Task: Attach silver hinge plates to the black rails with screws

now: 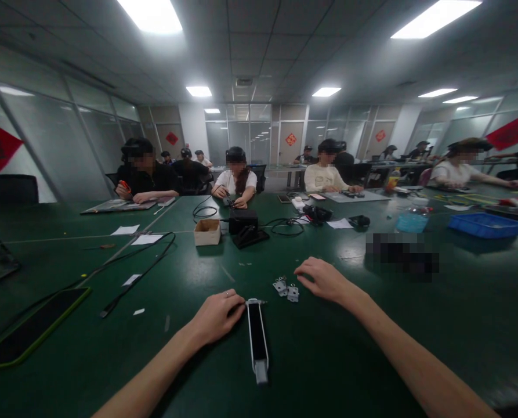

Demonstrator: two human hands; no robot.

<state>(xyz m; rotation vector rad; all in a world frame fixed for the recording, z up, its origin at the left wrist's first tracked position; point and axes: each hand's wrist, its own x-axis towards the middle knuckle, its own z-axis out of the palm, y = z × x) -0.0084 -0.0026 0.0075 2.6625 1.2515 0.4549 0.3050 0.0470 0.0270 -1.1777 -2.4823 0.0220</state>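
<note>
The slim device (258, 342), a black face in a pale frame, lay on the green table (323, 366) at the near middle, its long side running from near to far, probably so that its far end faced both hands. The left hand (219, 316) was at that end's left corner, finger and thumb drawn narrow, perhaps to steady it; whether they pinched anything could not be told. Just right of the far end, the small metal pieces (286, 288) lay in a loose cluster, which likely kept them together and within easy reach. The right hand (322, 278) was beside them on the right, fingers bent and moderately wide from the thumb, with nothing seen in its grasp. Farther off, an open carton (207, 233) and a black stand (243, 226) stood well apart from the hands, seemingly to leave working room. A blue tray (487, 225) was at the far right, and a green-edged mat (35, 334) lay at the near left. Across the table, a co-worker (236, 181) held a dark object in both hands.
</note>
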